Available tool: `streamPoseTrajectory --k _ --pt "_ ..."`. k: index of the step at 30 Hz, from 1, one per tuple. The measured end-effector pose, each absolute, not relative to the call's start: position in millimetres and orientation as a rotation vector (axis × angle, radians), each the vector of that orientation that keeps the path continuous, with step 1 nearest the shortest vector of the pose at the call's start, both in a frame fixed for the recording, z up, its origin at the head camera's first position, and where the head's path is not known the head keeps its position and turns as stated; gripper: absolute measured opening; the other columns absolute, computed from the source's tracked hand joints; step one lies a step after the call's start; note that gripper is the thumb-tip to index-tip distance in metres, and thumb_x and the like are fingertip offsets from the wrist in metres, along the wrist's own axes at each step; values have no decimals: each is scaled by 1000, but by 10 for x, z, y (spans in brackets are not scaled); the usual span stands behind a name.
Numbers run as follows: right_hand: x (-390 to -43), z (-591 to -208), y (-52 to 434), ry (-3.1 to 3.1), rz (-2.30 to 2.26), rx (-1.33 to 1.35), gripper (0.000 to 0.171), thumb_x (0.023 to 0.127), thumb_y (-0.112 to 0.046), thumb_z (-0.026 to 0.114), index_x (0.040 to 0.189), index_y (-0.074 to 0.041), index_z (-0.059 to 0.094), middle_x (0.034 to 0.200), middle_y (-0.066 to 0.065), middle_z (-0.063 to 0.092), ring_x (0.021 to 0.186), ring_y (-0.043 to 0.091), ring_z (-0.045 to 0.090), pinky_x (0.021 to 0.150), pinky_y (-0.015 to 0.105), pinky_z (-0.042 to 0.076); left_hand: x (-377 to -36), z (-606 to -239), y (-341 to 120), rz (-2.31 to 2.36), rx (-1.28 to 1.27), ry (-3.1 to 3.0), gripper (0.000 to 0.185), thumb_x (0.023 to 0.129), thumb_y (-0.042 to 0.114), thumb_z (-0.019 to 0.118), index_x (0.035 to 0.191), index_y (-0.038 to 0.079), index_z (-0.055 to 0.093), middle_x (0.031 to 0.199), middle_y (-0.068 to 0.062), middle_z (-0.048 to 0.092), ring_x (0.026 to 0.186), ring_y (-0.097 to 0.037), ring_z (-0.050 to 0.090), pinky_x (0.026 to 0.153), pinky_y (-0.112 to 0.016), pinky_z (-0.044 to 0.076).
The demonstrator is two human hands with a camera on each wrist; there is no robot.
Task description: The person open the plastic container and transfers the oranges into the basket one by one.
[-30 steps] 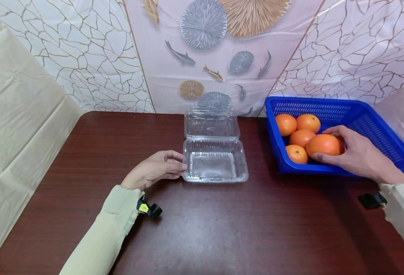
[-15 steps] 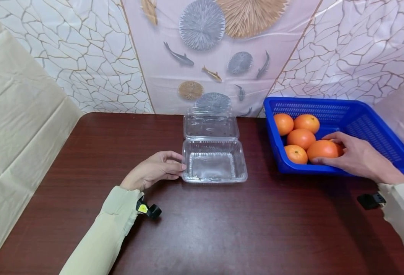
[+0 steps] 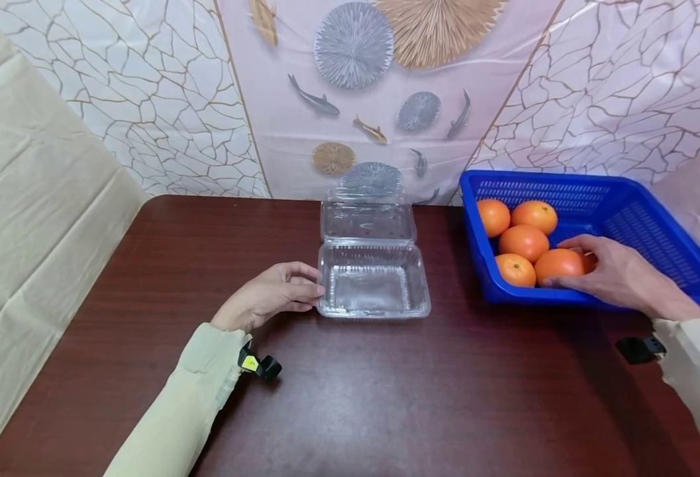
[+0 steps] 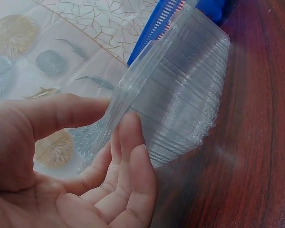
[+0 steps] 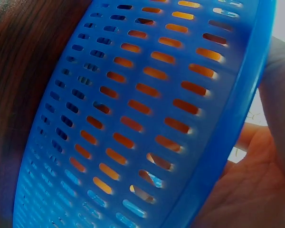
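My left hand [image 3: 316, 281] pinches the left rim of a clear plastic clamshell container [image 3: 373, 286], which lies open and empty on the dark wood table [image 3: 385, 397]. In the left wrist view the thumb and fingers [image 4: 130, 137] clasp that ribbed container [image 4: 185, 99]. My right hand [image 3: 570, 255] reaches into a blue basket [image 3: 653, 218], its thumb and fingers curled round an orange [image 3: 555, 268] low among several other oranges [image 3: 522, 240]. In the right wrist view, the slotted basket wall [image 5: 147, 118] fills the frame, with orange showing through the holes.
The container's lid [image 3: 367, 220] lies flat behind its tray, close to the patterned wall [image 3: 385, 99]. A cream cloth [image 3: 34, 199] hangs along the table's left side. Bare table stretches in front of the container and the basket.
My right hand has sunk lower into the basket with the orange in its grasp. The left hand and the container have stayed put.
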State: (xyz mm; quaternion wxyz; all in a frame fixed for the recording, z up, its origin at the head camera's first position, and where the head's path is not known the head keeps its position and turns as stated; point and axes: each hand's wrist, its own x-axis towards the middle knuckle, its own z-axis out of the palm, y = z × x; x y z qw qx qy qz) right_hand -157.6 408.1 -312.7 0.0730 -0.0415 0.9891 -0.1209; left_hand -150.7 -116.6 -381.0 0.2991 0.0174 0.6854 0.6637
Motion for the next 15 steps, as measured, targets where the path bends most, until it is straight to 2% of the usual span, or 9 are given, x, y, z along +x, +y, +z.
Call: streamPoseTrajectory --k 3,7,12,15 --pt "-1591 -3111 4076 2978 -363 -150 82 81 -59 80 132 1 58 119 27 64 99 37 61 76 38 48 -1509 -3791 -1160 1748 54 1857 42 96 5 68 133 -5 50 96 -1 72 86 -10 70 84 -31 59" --pt "-1581 -3098 4060 2981 -377 -158 82 83 -56 79 135 2 54 121 30 62 103 41 60 83 51 50 -1496 -3776 -1146 1727 62 1900 41 96 6 67 132 -5 51 97 -2 72 87 -10 70 85 -31 59" --pt "-1545 -3094 4034 2994 -425 -110 83 86 -58 75 137 3 51 128 33 57 112 48 53 92 66 44 -1487 -3781 -1135 1710 49 1930 40 96 6 67 132 -5 50 98 -4 72 85 -9 69 84 -31 60" --pt "-1519 -3077 3999 3042 -444 -64 80 89 -58 72 136 2 51 132 33 54 116 50 50 91 68 42 -1477 -3759 -1142 1679 45 1970 42 97 6 67 133 -3 50 101 -7 72 87 -10 69 88 -35 59"
